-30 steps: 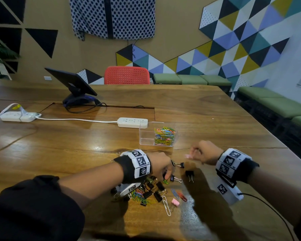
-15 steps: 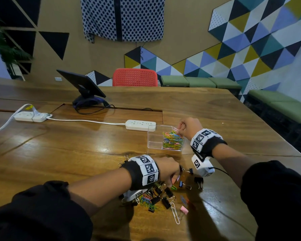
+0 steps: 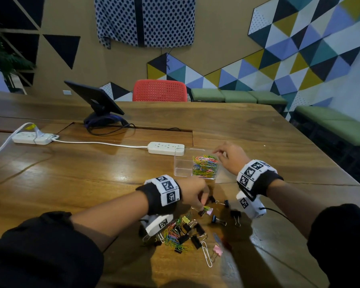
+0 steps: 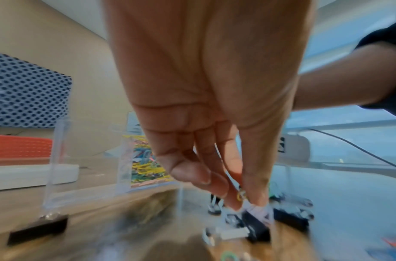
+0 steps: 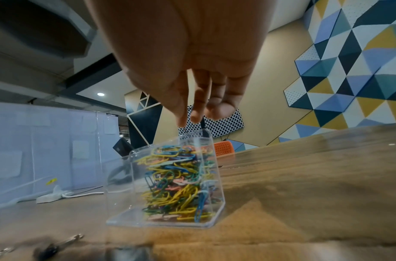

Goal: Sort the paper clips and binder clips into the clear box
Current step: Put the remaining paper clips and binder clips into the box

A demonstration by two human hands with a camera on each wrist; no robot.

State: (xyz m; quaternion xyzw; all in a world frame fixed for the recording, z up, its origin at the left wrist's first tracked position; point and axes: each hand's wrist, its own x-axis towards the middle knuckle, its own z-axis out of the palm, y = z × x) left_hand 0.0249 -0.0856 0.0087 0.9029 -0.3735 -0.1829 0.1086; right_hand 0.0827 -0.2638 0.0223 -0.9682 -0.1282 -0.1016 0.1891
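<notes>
From the head view, your left hand (image 3: 192,192) reaches down at the far edge of the loose pile of clips (image 3: 185,233) on the worktop (image 3: 71,179), its fingers (image 3: 203,201) drawn together over a small yellow-green clip (image 3: 206,208) just beside a pink binder clip (image 3: 210,212). Black binder clips (image 3: 217,219) lie scattered just right of those fingers. Your right hand (image 3: 230,155) hangs over the right end of the clear box (image 3: 183,163), fingers loosely bent and pointing down at its rim. The coloured paper clips (image 3: 205,166) fill the compartment under that hand; the left compartment looks bare.

At the left wrist, your thumb and fingers (image 4: 217,183) are pressed together, pinching a small yellowish wire clip (image 4: 240,194) at the tips. A black binder clip (image 4: 257,224) sits directly below them, and the clear box stands behind, to the left.

At the right wrist, your fingers (image 5: 196,106) hang slightly parted and relaxed just above the box's top edge, holding nothing visible. The paper clips are heaped right beneath them.
</notes>
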